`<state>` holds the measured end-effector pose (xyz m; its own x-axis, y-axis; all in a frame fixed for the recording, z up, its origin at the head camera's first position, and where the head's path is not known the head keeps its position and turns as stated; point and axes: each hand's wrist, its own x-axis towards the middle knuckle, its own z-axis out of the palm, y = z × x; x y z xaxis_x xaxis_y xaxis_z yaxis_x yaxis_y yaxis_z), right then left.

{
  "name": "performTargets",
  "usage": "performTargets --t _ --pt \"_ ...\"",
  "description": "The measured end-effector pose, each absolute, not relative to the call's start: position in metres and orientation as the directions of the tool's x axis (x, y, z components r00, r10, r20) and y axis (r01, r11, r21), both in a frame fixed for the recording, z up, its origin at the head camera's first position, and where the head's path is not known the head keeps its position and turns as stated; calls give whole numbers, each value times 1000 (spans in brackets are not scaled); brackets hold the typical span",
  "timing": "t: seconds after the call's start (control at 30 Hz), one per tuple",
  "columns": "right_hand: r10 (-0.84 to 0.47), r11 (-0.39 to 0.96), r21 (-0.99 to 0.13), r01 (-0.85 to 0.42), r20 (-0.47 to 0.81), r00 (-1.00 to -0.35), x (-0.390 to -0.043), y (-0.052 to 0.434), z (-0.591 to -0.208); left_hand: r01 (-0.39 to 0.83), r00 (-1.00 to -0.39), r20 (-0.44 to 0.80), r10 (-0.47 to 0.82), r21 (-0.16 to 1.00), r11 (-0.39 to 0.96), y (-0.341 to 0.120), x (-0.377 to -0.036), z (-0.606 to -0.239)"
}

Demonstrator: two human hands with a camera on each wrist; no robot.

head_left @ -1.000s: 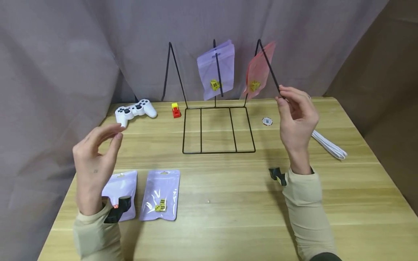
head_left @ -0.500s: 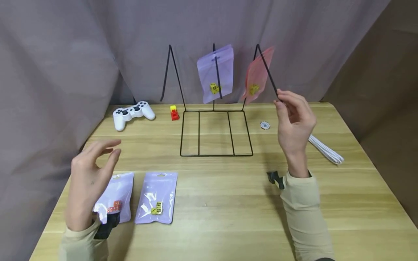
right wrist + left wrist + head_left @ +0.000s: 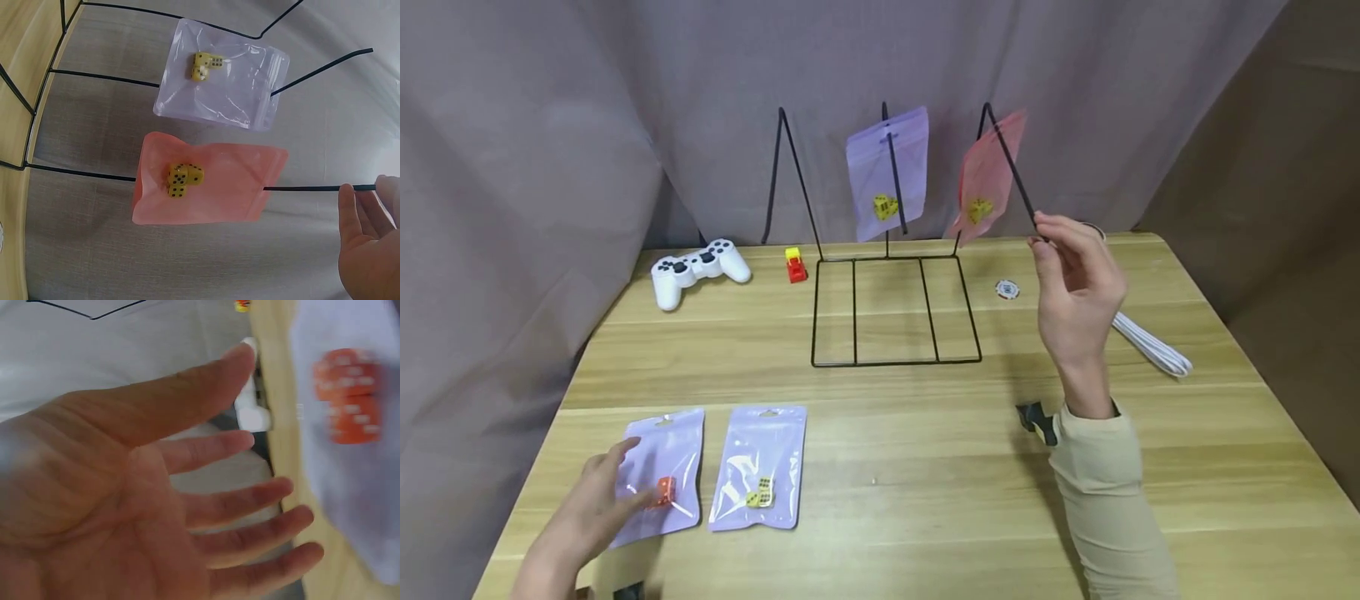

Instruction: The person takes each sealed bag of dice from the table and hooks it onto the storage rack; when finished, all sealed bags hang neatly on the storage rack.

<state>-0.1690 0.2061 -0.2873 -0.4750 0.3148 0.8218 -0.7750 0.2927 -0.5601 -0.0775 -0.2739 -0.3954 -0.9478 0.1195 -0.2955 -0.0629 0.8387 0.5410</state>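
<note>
My right hand point(image 3: 1078, 296) pinches the front end of the right arm of a black wire rack point(image 3: 897, 363). On that arm hangs a pink zip bag point(image 3: 215, 181) with yellow dice point(image 3: 182, 180) inside. A purple bag point(image 3: 891, 171), also with yellow dice, hangs from the middle arm; the left arm bears no bag. My left hand point(image 3: 587, 512), fingers spread and holding nothing, is over the lower left part of a purple bag point(image 3: 677, 442) with red dice point(image 3: 353, 397), which lies on the table. Beside it lies another purple bag point(image 3: 763, 446) with yellow dice.
A white game controller point(image 3: 700, 271) and a small red and yellow toy point(image 3: 795, 265) sit left of the rack. To the right lie a poker chip point(image 3: 1007, 289) and a bundled white cord point(image 3: 1153, 346). A grey curtain point(image 3: 715, 100) hangs behind the table point(image 3: 940, 483).
My left hand has moved down and toward me, from the air left of the rack to the purple bag with red dice, its fingers spreading. The right hand keeps its pinch on the rack arm.
</note>
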Motion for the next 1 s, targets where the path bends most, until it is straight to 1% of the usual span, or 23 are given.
performTargets --t 0.07,0.2,0.3,0.43,0.53,0.8,0.83,1.0 --pt "317 294 -561 -774 821 -474 -170 207 -288 -101 -936 -337 100 530 842 -274 -76 -401" --pt "324 301 -562 -770 820 -472 -172 211 -293 -131 -936 -346 68 521 844 -275 -75 -408" --pt "323 304 -564 -768 819 -473 -172 213 -295 -111 -949 -308 68 527 843 -277 -73 -413" --pt "323 297 -560 -774 821 -471 -170 210 -292 -100 -965 -256 58 564 819 -281 -71 -419" --pt "323 294 -556 -778 823 -466 -169 206 -289 -113 -970 -239 41 598 794 -283 -71 -421" --pt "320 292 -555 -779 824 -467 -171 204 -290 -126 -979 -202 8 638 760 -290 -70 -422" --pt "319 292 -556 -778 824 -469 -172 204 -291 -126 -981 -192 0 643 755 -290 -70 -422" --pt "315 307 -564 -767 821 -477 -176 207 -296 -67 -998 -37 -57 659 749 -290 -68 -422"
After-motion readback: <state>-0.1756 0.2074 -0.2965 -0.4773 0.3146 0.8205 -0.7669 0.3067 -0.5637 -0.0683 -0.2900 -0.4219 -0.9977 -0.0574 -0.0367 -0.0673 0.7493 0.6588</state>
